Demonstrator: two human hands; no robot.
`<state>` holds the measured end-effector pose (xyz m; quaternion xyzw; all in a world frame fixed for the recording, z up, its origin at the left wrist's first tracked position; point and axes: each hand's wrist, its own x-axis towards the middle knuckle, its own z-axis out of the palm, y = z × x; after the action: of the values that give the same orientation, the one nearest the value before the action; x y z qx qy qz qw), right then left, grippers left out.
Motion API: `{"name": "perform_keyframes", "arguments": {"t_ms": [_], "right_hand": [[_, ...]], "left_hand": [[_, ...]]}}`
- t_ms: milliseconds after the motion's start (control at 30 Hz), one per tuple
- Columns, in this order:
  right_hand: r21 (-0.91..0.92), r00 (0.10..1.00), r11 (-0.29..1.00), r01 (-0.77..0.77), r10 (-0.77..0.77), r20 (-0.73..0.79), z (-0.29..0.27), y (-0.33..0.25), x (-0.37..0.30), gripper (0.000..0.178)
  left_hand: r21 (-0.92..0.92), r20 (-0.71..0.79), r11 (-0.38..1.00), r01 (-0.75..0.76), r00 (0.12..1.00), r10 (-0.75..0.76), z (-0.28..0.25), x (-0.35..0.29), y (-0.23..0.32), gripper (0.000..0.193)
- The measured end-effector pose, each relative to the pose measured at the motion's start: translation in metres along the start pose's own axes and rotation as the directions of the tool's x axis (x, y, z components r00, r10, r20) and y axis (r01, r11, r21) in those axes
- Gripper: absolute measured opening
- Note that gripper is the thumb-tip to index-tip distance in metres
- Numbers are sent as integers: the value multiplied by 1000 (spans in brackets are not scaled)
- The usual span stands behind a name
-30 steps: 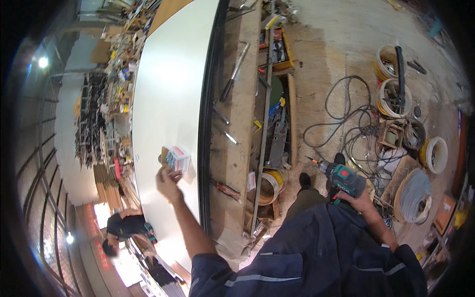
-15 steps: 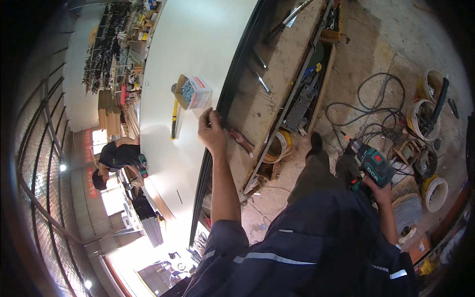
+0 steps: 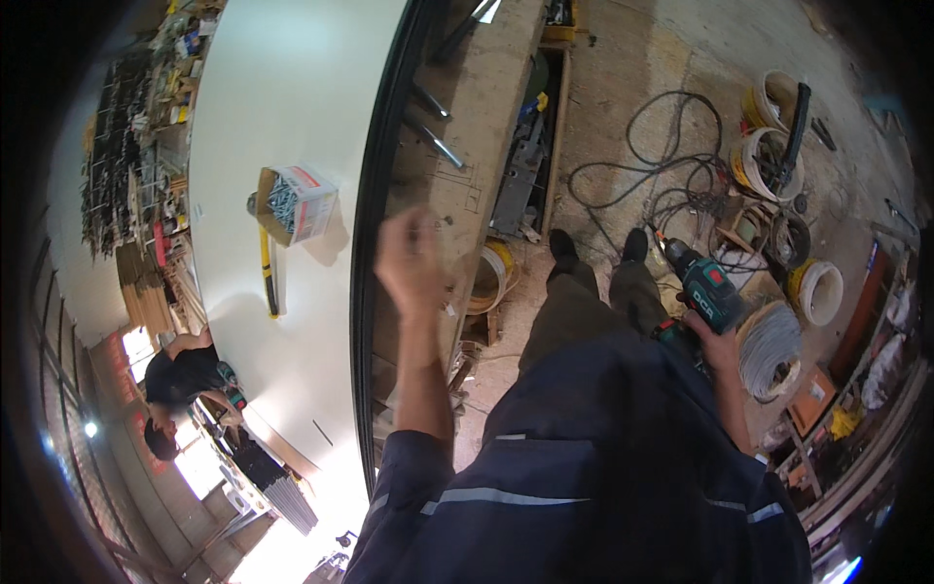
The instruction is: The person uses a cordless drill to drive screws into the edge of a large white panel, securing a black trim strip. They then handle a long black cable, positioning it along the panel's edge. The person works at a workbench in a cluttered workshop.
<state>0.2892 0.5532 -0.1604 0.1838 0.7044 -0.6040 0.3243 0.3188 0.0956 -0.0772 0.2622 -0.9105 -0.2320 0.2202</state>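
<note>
A green-and-black cordless drill (image 3: 707, 292) hangs at my right side, its bit aimed away from me. My right hand (image 3: 718, 343) is wrapped round its grip. Over the wooden bench, just right of the white panel's dark edge, is my left hand (image 3: 409, 261). Motion smears its fingers, so I cannot make out their pose or anything in them. An open carton of screws (image 3: 297, 204) lies on the white panel (image 3: 292, 107), left of this hand. Beside the carton rests a yellow-and-black hammer-like tool (image 3: 268, 263), its head partly covered by the carton.
Metal tools (image 3: 433, 141) lie on the wooden bench (image 3: 477, 117). Cables (image 3: 671, 146) sprawl over the floor near several buckets (image 3: 817, 292). A wire coil (image 3: 769, 350) is close to my right arm. Across the panel, another person (image 3: 185, 380) holds a drill (image 3: 232, 386).
My view has swung right, so the panel and carton sit further left. My left hand has moved away from the carton to over the bench. The drill remains in my right hand.
</note>
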Motion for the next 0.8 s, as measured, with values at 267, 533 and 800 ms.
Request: {"name": "perform_keyframes", "arguments": {"t_ms": [267,533,800], "right_hand": [[-7,995,1000,-1,0,-97,27,-5,-9,38],[123,994,992,-29,42,-106,22,27,-8,39],[110,990,992,-65,78,-118,10,39,-4,31]], "left_hand": [[267,-76,962,57,996,-38,-137,135,-74,35],[121,160,962,245,951,-263,-135,179,-151,29],[262,-250,950,167,963,-101,-123,160,-157,39]]}}
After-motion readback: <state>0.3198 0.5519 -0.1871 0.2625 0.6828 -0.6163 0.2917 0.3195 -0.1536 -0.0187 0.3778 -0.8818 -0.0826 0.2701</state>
